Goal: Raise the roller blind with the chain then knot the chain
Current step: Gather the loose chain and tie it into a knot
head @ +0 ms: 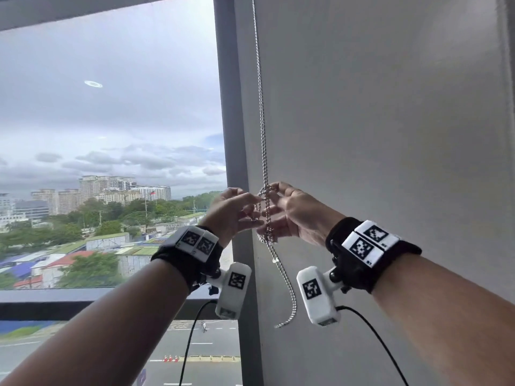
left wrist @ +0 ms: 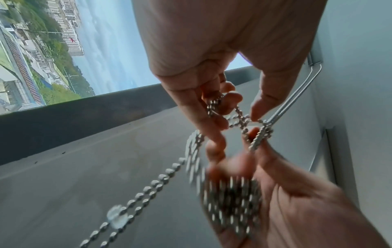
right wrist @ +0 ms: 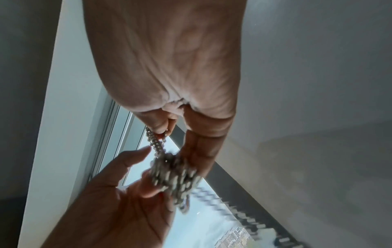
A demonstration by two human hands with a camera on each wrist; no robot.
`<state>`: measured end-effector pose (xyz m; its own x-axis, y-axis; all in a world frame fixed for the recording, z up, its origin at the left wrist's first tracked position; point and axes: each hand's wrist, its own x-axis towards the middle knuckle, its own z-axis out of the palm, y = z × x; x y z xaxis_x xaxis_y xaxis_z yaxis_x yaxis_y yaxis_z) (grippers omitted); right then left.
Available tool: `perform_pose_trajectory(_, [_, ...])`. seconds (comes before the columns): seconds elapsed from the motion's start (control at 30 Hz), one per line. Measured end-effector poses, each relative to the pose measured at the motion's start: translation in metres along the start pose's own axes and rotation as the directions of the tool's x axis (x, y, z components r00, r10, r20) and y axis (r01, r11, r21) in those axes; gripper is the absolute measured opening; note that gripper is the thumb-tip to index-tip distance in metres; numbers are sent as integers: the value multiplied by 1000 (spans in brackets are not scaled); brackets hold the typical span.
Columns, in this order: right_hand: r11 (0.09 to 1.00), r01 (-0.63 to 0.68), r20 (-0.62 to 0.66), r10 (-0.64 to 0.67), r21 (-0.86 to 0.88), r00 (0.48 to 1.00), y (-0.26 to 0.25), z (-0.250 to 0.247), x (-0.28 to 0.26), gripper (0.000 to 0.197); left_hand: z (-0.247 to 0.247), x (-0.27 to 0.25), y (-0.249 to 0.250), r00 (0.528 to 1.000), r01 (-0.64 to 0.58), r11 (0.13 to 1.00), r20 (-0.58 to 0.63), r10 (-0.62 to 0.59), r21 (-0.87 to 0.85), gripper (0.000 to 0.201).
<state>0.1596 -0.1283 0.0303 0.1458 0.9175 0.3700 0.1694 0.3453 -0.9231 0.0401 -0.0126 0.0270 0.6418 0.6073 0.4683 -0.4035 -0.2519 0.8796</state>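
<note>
chain (right wrist: 176, 177) bunch blurred, top cut off

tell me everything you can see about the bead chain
The bead chain is silvery, metal-looking, made of small round beads. It hangs as a doubled strand along the grey wall beside the window frame. At hand height it is crossed into a loose tangle of loops, not a tight knot. The left hand pinches a loop; the right hand holds the bunched strands. Below, the slack loop dangles free, carrying a small clear connector.

chain (head: 261, 112) right of window frame (head: 227, 107) | before wall (head: 376, 107) | between left hand (head: 232, 213) and right hand (head: 295, 211)
</note>
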Motion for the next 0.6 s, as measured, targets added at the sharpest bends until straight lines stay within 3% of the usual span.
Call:
perform_pose_trajectory(0.07, [983,42,-46,-51,-177,998,7,-3,0,19,-9,0,7,999,-35,996,-38,38,80,19])
perform_pose_trajectory(0.17, [953,128,-72,-153,-276,986,22,-6,2,17,-20,-8,12,999,-25,990,-29,30,137,16])
perform_pose_trajectory(0.33, [876,182,-142,-270,-447,952,40,-5,9,12,-26,-32,-5,999,50,998,-17,-50,-33,19])
perform_pose_trajectory(0.4, [825,169,-155,-294,-539,943,42,-3,11,7,-29,-41,-15,998,61,995,-32,-58,82,12])
perform_pose_trajectory(0.5, [789,137,-192,-307,-600,932,45,-2,14,15,-35,-50,-24,997,77,906,-54,-60,417,9])
perform_pose_trajectory(0.53, [791,123,-212,-305,-600,929,47,-3,15,15,-38,-53,-26,997,72,894,-59,-51,442,15])
perform_pose_trajectory(0.6, [834,97,-270,-283,-543,920,50,-4,16,14,-45,-57,-33,996,75,939,-75,-52,337,26])
